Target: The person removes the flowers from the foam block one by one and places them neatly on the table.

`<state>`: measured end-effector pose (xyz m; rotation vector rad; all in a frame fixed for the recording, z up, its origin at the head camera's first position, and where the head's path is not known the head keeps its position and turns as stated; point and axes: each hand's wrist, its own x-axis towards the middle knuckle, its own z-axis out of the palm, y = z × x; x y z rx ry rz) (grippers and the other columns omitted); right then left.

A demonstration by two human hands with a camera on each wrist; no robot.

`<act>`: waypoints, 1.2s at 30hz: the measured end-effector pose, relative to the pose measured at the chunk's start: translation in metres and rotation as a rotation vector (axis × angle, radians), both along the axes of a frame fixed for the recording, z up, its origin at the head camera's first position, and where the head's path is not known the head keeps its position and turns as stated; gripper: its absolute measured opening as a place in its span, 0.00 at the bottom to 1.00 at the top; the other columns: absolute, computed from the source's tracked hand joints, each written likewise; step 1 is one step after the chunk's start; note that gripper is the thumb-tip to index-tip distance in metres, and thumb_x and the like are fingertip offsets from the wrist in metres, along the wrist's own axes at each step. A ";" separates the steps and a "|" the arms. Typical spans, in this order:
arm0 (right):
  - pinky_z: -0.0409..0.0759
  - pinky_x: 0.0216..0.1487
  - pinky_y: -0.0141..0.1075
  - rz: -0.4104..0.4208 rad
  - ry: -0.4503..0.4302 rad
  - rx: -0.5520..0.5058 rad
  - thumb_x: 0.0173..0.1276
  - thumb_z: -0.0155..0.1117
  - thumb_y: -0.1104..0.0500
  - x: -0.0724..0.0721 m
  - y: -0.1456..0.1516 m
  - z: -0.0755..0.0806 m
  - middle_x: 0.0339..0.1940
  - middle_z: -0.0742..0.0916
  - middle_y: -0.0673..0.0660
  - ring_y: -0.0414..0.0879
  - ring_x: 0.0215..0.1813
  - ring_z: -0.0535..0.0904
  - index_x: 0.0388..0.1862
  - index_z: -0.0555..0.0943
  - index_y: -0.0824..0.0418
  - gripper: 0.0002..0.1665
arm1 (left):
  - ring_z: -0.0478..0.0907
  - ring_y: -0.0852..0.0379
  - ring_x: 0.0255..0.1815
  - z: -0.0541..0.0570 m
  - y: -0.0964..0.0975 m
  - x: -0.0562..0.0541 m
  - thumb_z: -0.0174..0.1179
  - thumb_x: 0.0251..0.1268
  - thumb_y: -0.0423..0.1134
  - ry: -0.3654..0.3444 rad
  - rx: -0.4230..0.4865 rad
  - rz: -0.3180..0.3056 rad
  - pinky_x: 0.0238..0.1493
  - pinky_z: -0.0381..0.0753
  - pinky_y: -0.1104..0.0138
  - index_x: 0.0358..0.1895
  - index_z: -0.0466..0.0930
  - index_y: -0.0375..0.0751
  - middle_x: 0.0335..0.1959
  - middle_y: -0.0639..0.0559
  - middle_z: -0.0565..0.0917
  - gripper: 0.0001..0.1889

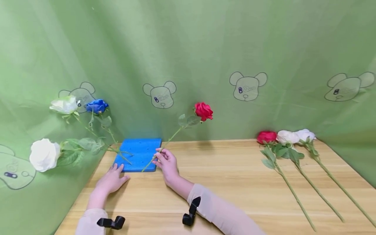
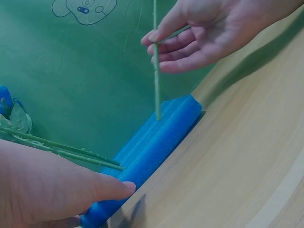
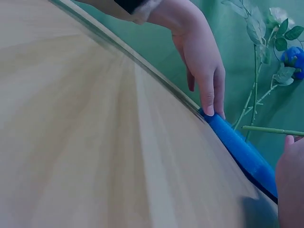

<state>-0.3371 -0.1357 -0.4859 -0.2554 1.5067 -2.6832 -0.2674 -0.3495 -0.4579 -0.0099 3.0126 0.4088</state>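
Note:
A blue foam board [image 1: 136, 160] with small holes lies on the table. My left hand [image 1: 111, 180] rests on its near left corner, fingers straight; the thumb [image 2: 118, 187] presses the near edge. My right hand [image 1: 168, 165] pinches the lower stem of a red artificial rose [image 1: 203, 111] between thumb and fingertips. This rose leans to the right, its stem end [image 2: 158, 116] close over the board; I cannot tell if it touches. A blue rose [image 1: 97, 106], an upper white rose [image 1: 64, 105] and a lower white rose [image 1: 45, 155] lean left, their stems meeting the board.
On the right side of the table lie another red rose [image 1: 266, 137] and two whitish roses, a left one [image 1: 287, 137] and a right one [image 1: 305, 135], stems toward the near edge. A green curtain [image 1: 188, 49] with bear-head prints stands behind and beside the wooden table [image 1: 223, 176].

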 end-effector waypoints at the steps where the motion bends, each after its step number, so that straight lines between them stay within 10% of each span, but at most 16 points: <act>1: 0.87 0.45 0.38 0.007 0.000 0.003 0.70 0.57 0.68 0.002 0.003 0.000 0.35 0.84 0.51 0.40 0.39 0.82 0.51 0.74 0.77 0.14 | 0.48 0.25 0.75 0.000 0.000 0.000 0.51 0.73 0.53 0.000 -0.001 -0.002 0.69 0.58 0.34 0.74 0.55 0.29 0.74 0.22 0.49 0.37; 36: 0.86 0.47 0.37 0.009 -0.164 0.067 0.69 0.59 0.66 0.060 0.148 -0.001 0.36 0.82 0.52 0.41 0.37 0.79 0.47 0.78 0.67 0.09 | 0.47 0.24 0.74 0.000 -0.002 0.001 0.51 0.73 0.54 -0.008 0.014 -0.015 0.69 0.57 0.33 0.74 0.53 0.29 0.74 0.21 0.48 0.38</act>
